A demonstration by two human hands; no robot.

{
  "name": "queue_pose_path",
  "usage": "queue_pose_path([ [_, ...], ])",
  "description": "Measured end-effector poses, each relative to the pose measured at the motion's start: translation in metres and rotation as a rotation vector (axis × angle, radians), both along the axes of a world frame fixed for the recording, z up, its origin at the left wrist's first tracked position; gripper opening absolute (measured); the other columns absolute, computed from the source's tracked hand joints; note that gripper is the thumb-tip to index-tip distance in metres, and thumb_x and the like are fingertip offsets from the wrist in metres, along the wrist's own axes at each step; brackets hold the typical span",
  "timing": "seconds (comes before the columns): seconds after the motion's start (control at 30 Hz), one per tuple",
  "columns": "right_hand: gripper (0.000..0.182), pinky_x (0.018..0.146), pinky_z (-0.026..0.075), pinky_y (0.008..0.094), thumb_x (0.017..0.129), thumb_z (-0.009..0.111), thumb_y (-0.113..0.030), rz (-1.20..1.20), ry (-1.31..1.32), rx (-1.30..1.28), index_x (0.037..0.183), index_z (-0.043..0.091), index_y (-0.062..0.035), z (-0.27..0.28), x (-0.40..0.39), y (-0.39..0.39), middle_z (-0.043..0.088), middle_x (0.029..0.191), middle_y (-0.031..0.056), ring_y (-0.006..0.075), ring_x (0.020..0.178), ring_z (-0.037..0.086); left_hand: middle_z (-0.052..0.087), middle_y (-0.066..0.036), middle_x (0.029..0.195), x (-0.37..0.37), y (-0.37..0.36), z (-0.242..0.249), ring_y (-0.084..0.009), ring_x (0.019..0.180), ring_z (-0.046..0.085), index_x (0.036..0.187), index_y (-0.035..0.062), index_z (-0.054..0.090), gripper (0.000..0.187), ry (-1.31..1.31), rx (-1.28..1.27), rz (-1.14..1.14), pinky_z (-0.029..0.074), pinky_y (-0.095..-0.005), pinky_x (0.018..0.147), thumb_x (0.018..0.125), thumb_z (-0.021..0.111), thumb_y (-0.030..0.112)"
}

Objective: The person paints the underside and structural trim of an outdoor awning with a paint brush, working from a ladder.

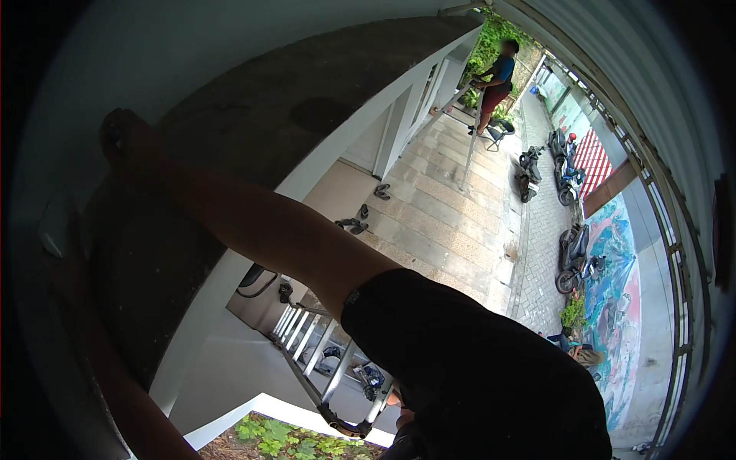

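Observation:
My right arm, in a black sleeve, stretches across the view to a dark, shaded ledge. At its end my right hand point(120, 142) is closed in the shadow by the wall; what it holds, if anything, is too dark to name. Lower at the left edge, my left hand point(69, 257) is dim and blurred, its fingers hard to make out. A pale, smooth, rounded object point(52, 228) shows right beside it. The flat dark ledge surface point(238, 100) lies under and beyond both hands, with a light edge.
An aluminium ladder point(310, 349) stands below my body. Down on the paving point(445, 207) are several pairs of sandals point(356, 225). Farther off, another person point(498, 80) is up on a stepladder point(475, 130) near a chair point(500, 133). Parked motorbikes point(571, 257) line a mural wall.

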State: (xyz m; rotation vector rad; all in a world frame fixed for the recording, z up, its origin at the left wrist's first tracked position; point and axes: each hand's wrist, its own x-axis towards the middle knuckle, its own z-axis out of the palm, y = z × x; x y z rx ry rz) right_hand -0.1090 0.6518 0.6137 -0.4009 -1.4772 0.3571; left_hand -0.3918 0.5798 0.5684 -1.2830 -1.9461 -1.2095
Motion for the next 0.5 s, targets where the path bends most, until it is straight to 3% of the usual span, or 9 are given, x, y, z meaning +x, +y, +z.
queue_pose_path([
  [0.17,0.014,0.082,0.053,0.047,0.096,0.062,-0.015,-0.031,-0.023,-0.015,0.104,0.063,-0.0035,-0.002,-0.003,0.003,0.064,0.1,0.0208,0.0386,0.092,0.065,0.045,-0.029,0.154,0.019,-0.014,0.011,-0.0425,0.144,0.044,0.153,-0.0047,0.041,0.115,0.024,0.037,-0.105,0.036,-0.0491,0.118,0.078,0.071,0.078],
  [0.4,0.019,0.084,0.053,0.0477,0.093,0.068,-0.021,-0.011,-0.028,0.013,0.103,0.065,-0.004,-0.006,-0.007,0.006,0.065,0.099,0.0205,0.039,0.095,0.066,0.043,-0.03,0.155,0.002,-0.006,0.007,-0.042,0.146,0.042,0.154,-0.0032,0.04,0.123,0.096,0.009,0.027,0.035,-0.0494,0.119,0.071,0.071,0.083],
  [0.47,0.019,0.085,0.052,0.046,0.096,0.063,-0.015,-0.125,-0.12,0.112,0.113,0.062,-0.0066,-0.011,-0.002,0.002,0.062,0.104,0.0186,0.0366,0.097,0.063,0.043,-0.031,0.154,-0.012,0.0,-0.002,-0.0426,0.144,0.043,0.154,-0.0027,0.04,0.121,0.178,-0.094,0.073,0.035,-0.0496,0.119,0.073,0.07,0.082],
  [0.5,0.021,0.086,0.055,0.0474,0.1,0.06,-0.015,-0.1,-0.127,0.112,0.118,0.059,-0.0033,-0.004,0.007,0.005,0.062,0.108,0.0201,0.038,0.097,0.065,0.044,-0.032,0.153,0.0,-0.001,0.007,-0.0424,0.143,0.045,0.154,-0.0025,0.04,0.12,0.26,-0.223,0.148,0.037,-0.0493,0.117,0.073,0.072,0.08],
])
